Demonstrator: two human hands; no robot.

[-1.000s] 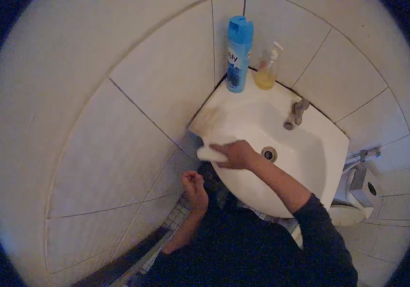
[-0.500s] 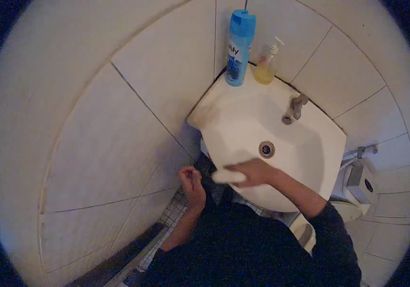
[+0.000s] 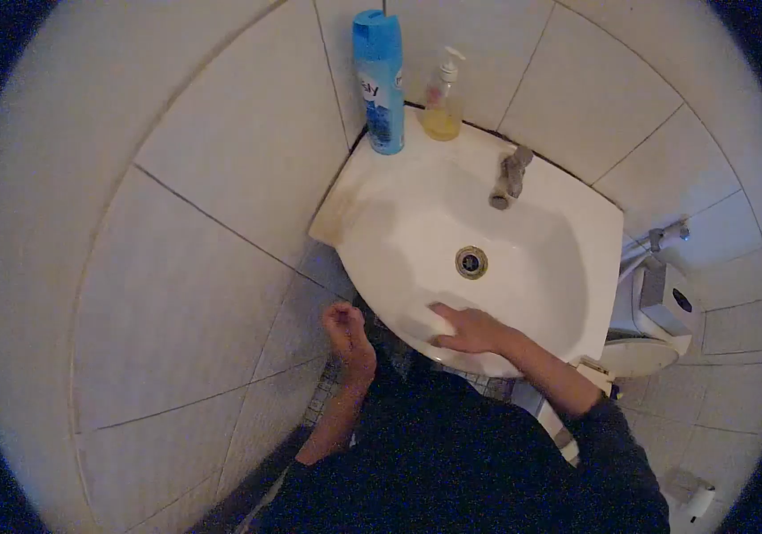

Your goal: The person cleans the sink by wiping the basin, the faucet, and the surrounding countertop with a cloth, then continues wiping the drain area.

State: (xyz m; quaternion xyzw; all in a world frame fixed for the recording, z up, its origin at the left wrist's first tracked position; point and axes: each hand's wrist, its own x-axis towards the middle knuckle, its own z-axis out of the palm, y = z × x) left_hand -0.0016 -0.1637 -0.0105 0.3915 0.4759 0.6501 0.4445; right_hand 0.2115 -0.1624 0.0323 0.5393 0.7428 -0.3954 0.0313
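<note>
My right hand (image 3: 477,331) is at the front rim of the white sink (image 3: 532,240), its thumb and fingers around a whitish oblong pad (image 3: 439,329). The pad blends into the sink's surface, so its exact kind is hard to make out. To the left, off the sink's edge, my left hand (image 3: 347,338) hangs in the air with its fingers curled in, and nothing shows in it. A drain (image 3: 471,262) lies in the basin beyond my right hand, and a tap (image 3: 512,176) stands on the back ledge.
A blue spray can (image 3: 381,84) and a pump bottle (image 3: 442,102) of yellowish liquid stand on the sink's back corner. Tiled wall (image 3: 212,294) closes in on the left. A toilet (image 3: 639,356) and a grey-white box (image 3: 667,301) are to the right.
My right hand has moved from over the sink's front edge onto its inner rim with the pad. The view has shifted, so the sink sits further left. The left hand stays curled.
</note>
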